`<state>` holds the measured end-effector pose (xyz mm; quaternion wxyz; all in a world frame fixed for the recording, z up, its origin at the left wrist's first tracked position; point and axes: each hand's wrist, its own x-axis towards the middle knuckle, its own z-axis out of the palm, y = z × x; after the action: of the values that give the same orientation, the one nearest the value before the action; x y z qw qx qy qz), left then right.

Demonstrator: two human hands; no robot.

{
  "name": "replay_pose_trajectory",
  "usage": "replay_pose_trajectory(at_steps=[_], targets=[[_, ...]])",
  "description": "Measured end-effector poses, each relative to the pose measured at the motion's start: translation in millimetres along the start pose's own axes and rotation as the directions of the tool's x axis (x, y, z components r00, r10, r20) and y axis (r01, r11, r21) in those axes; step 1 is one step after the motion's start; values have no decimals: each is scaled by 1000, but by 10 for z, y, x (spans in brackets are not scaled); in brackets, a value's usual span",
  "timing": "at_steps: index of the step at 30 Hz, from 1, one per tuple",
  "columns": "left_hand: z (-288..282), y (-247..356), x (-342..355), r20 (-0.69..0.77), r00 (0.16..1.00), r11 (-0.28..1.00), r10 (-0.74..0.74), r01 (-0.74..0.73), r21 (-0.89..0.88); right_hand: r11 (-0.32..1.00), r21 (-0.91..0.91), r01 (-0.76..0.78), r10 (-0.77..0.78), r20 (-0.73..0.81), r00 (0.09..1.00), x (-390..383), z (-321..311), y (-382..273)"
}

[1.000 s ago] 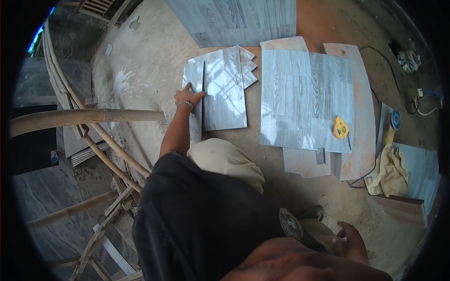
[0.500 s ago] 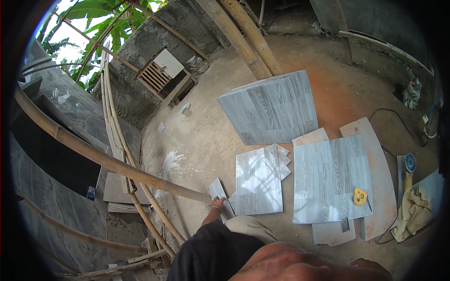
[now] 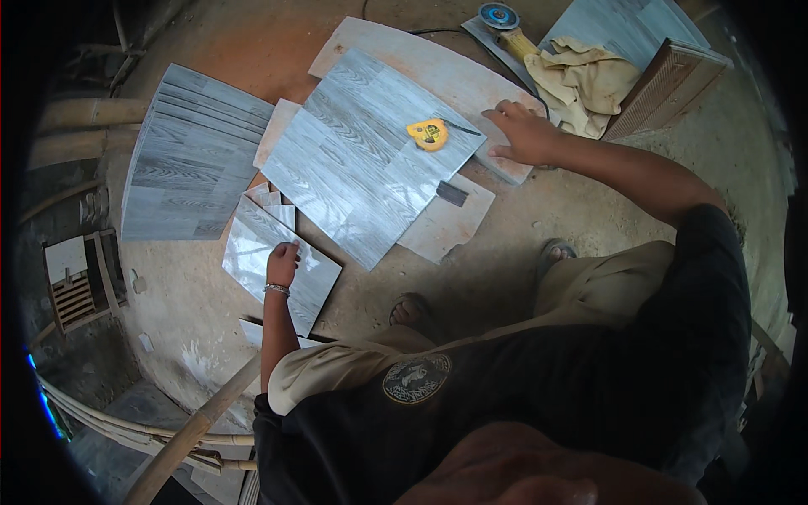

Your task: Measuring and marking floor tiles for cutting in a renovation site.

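Observation:
My left hand (image 3: 283, 263), a bracelet at its wrist, hangs over a glossy grey wood-pattern tile (image 3: 313, 295), its fingers curled with nothing visible in them. Whether it touches that tile I cannot tell. My right hand (image 3: 523, 136) reaches out with fingers apart, holding nothing, above the pale slab (image 3: 498, 165) by the right corner of a large grey wood-pattern tile (image 3: 345, 143). On the large tile lie a yellow tape measure (image 3: 427, 134) and, at its near edge, a small dark flat piece (image 3: 452, 194).
Several matching tiles (image 3: 194, 160) lean in a stack at the left. Beyond my right hand are an angle grinder (image 3: 513, 35) with a blue disc, a crumpled beige cloth (image 3: 587, 82) and a tile stood on edge (image 3: 669, 88). A bamboo pole (image 3: 198, 429) slants in at lower left.
My view has swung to the right. My left hand has left the narrow tile strip beside the bamboo pole and come over the smaller tile. My right hand has stretched out beside the large tile.

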<state>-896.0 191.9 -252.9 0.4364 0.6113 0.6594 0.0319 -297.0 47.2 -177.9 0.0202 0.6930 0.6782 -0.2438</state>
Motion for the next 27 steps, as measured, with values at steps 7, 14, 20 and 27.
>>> replay_pose_trajectory(at_steps=[7, 14, 20, 27], targets=[[1030, 426, -552, 536, 806, 937, -252, 341, -72, 970, -16, 243, -244, -62, 968, 626, 389, -456], [1237, 270, -692, 452, 868, 912, -204, 337, -236, 945, -196, 261, -274, -43, 961, 703, 306, -406], [1201, 179, -677, 501, 837, 816, -222, 440, -375, 782, 111, 613, -623, 144, 769, -311, 357, 178], [1293, 80, -575, 429, 890, 786, -151, 371, -494, 883, -93, 461, -375, 451, 810, -956, 758, 106]])
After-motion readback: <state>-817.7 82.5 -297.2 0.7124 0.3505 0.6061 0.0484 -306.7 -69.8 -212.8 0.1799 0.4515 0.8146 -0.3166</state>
